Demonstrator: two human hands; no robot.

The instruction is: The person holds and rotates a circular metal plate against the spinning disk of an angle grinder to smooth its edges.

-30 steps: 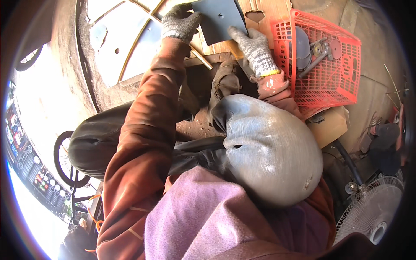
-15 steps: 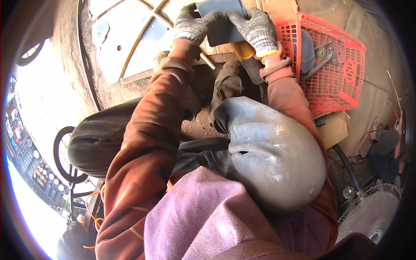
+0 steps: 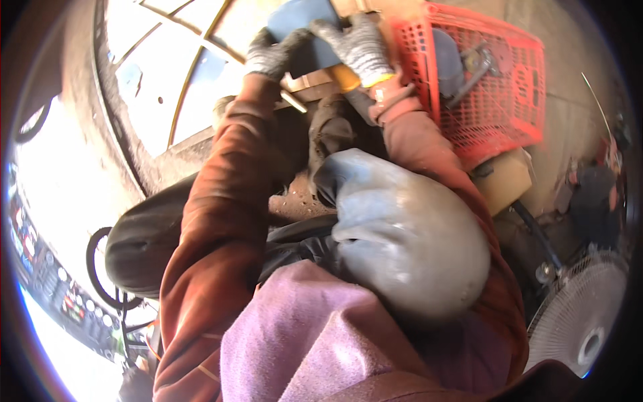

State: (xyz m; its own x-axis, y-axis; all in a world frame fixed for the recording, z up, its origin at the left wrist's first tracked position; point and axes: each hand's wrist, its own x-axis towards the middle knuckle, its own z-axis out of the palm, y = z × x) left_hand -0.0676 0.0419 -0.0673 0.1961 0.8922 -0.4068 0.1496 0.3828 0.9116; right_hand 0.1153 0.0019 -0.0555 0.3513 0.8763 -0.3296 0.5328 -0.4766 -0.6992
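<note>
Both hands wear grey knitted work gloves and hold a flat blue-grey sheet (image 3: pixel 303 19) near the top of the view. My left hand (image 3: pixel 271 55) grips its left side, with the thumb lying across the face. Closed on the right side is my right hand (image 3: pixel 358 48), its thumb also reaching over the sheet. The fingertips behind the sheet are hidden. Just below the sheet, beside my right wrist, lies an orange and dark grey cylindrical tool (image 3: pixel 345 77), partly covered. A thin pale rod (image 3: pixel 293 102) sticks out below my left hand.
A red plastic basket (image 3: pixel 492 137) with metal parts inside stands right of my right hand. White panels crossed by brown strips (image 3: pixel 184 100) lie at the upper left. A fan (image 3: pixel 579 321) stands lower right, a cardboard box (image 3: pixel 506 177) near the basket. My raised knee (image 3: pixel 415 228) is between my arms.
The whole view has shifted, so hands, basket and panels appear further left. The sheet has tilted, and its face looks lighter. Both hands have kept their grip on it.
</note>
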